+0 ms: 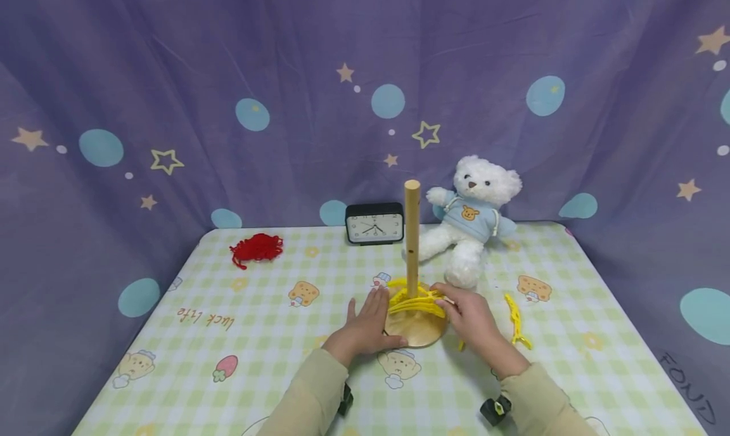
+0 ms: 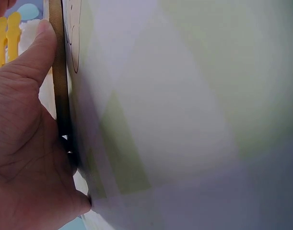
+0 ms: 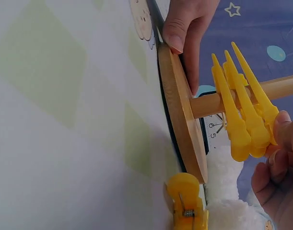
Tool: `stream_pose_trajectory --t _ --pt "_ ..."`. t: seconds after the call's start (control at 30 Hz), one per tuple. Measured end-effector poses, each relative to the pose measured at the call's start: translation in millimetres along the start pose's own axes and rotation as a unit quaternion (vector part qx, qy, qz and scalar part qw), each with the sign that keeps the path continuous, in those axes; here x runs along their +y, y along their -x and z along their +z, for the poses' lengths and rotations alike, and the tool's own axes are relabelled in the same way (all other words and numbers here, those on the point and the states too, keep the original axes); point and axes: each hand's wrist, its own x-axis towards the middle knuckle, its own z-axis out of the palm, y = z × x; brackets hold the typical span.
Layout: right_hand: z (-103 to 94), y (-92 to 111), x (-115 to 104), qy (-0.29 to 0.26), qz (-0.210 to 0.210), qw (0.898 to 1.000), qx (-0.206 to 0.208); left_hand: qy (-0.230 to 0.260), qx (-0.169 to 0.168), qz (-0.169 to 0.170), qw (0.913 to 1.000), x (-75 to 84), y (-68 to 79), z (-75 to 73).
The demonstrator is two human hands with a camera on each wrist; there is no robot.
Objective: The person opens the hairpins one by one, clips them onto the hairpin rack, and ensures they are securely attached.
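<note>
Red, stringy yarn (image 1: pixel 256 248) lies at ten o'clock from a smooth wooden post (image 1: pixel 412 239), the straight-fingered left hand (image 1: pixel 366 325) touching its round base (image 1: pixel 416 333). Tapered yellow plastic clips (image 1: pixel 417 305), pinched in the right hand (image 1: pixel 471 314), straddle the post, partly hiding it. Below, another clip (image 1: pixel 461 345) barely shows; a loose yellow clip (image 1: pixel 516 322) lies at three o'clock.
</note>
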Motion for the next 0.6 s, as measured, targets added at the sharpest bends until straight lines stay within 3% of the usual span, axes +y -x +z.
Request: stream_pose_trajectory --t 0.37,0.6 --pt "-5.2 7.7 6.9 -0.065 0.053 0.993 -0.084 0.002 0.006 0.001 1.0000 -0.8 -0.2 1.2" --pt "-12.4 14.0 12.1 -0.061 0.057 0.994 -0.065 0.005 0.006 0.004 1.0000 -0.6 0.6 -0.3"
